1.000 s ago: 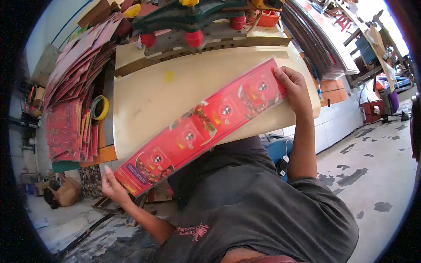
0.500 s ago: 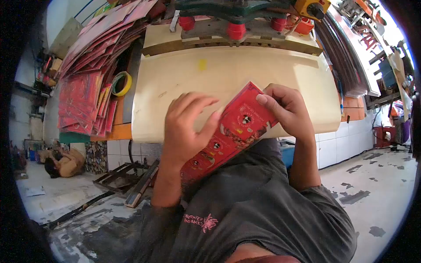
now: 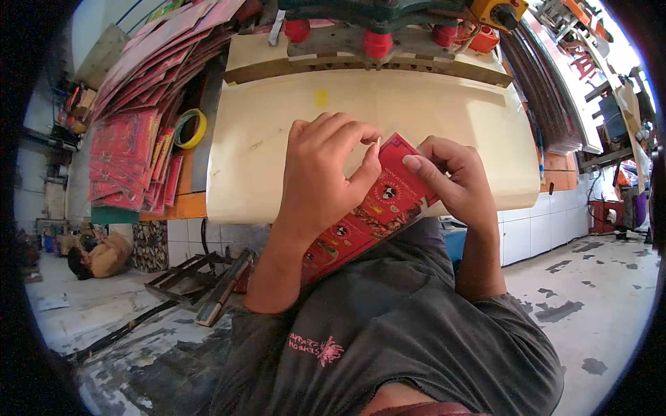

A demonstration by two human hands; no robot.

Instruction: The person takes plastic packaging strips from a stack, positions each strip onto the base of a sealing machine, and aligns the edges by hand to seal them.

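A long red printed sheet (image 3: pixel 388 201), with round logos and food pictures, slants from the pale work surface down over my lap. A see-through margin shows at its upper corner. My right hand (image 3: pixel 454 177) grips the sheet's upper right edge, thumb on top and fingers curled beneath. Across the sheet's left side, my left hand (image 3: pixel 329 163) makes a pinch, thumb and fingertips meeting beside the top corner. What lies in that pinch, if anything, is too small to name. My left wrist and forearm hide part of the sheet's lower end.
Stacked red printed sheets (image 3: pixel 125 156) and a yellow tape roll (image 3: pixel 190 129) lie to the left. A green machine with red knobs (image 3: pixel 377 44) spans the back of the cream work surface (image 3: pixel 263 173). Dark boards (image 3: pixel 538 76) stand at right. A person (image 3: pixel 100 253) is low on the floor at far left.
My left hand has moved right and up to the sheet's top corner, and its spread fingers have closed into a pinch. My right hand keeps its hold, almost still.
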